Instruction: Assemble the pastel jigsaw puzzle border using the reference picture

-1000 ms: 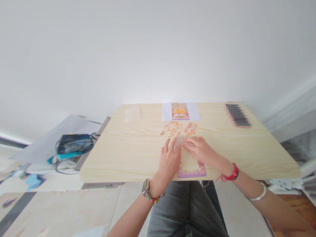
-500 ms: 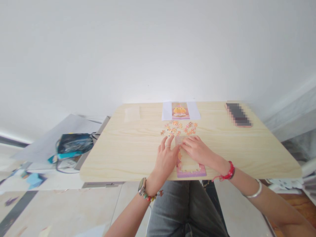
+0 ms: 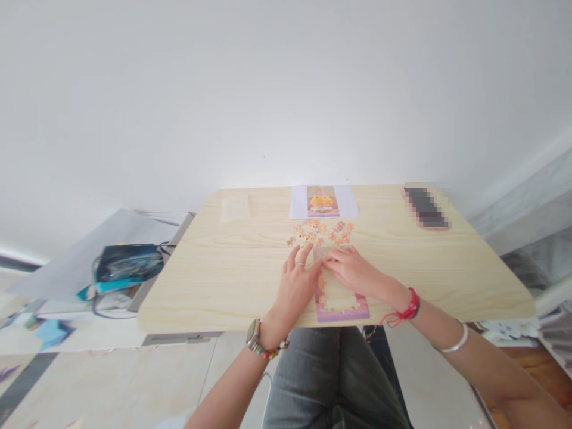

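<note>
- The right hand lies just below the middle of the frame with its fingers bent down onto the upper end of the puzzle board; whether that grip pinches a piece cannot be told, the fingertips being too small to read.
- The left hand rests flat beside it on the left, fingers spread and loose, closed on nothing, its thumb side touching the board's left edge and its fingertips reaching up toward the loose pieces.
- The puzzle board, pink and purple at its border with a pale centre, lies lengthwise on the near edge of the table, lower centre of the frame; both hands cover its upper part.
- The loose puzzle pieces, orange and pink, are scattered just above the fingertips, in a small cluster between the hands and the far edge.
- Above them, at the far edge, lies a reference picture on a white sheet, showing a yellow figure.
- A small clear bag lies to the upper left on the table, well apart from the hands.
- A phone, blurred out, lies at the upper right corner.
- Off the table, at the left of the frame, a dark bag with cables sits on a lower surface.
</note>
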Demonstrator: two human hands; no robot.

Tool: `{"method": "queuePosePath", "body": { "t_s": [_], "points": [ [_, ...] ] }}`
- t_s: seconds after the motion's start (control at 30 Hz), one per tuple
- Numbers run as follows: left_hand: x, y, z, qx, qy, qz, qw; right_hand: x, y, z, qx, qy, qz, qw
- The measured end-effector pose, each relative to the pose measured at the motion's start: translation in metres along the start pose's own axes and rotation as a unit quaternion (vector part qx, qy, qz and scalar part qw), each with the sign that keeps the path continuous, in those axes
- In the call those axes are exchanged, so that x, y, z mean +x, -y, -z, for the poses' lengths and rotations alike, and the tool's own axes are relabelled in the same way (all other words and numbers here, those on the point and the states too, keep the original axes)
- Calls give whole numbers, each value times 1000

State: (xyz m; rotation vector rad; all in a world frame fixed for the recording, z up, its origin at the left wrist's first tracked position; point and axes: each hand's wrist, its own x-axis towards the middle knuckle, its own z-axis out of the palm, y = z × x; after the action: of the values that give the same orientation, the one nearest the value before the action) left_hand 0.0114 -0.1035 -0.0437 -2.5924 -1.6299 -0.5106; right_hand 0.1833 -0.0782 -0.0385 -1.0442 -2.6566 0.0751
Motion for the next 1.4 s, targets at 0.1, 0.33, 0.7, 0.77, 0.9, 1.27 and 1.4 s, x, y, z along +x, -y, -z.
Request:
{"method": "queuePosePath", "body": {
  "t_s": [0.1,0.33,0.7,0.77,0.9,1.27,1.4],
  "points": [
    [1,-3,2,35,22,-39,998,-1,-1,0,0,9,0,1000],
    [6,-1,8,58,30,-66,996,-11,-9,10,-15,7,1,1000],
    [10,-2,7,90,41,-95,991,-14,-3,11,-111,19,11,994],
    [10,-5,9,98,43,-99,989,-13,0,11,-127,27,12,991],
    [5,-10,11,111,56,-110,986,-14,3,9,-132,25,2,991],
    [2,-2,11,77,47,-72,993,-16,8,6,-164,17,22,986],
    [4,-1,14,76,56,-88,992,-15,12,6,-180,23,25,983]
  ]
}}
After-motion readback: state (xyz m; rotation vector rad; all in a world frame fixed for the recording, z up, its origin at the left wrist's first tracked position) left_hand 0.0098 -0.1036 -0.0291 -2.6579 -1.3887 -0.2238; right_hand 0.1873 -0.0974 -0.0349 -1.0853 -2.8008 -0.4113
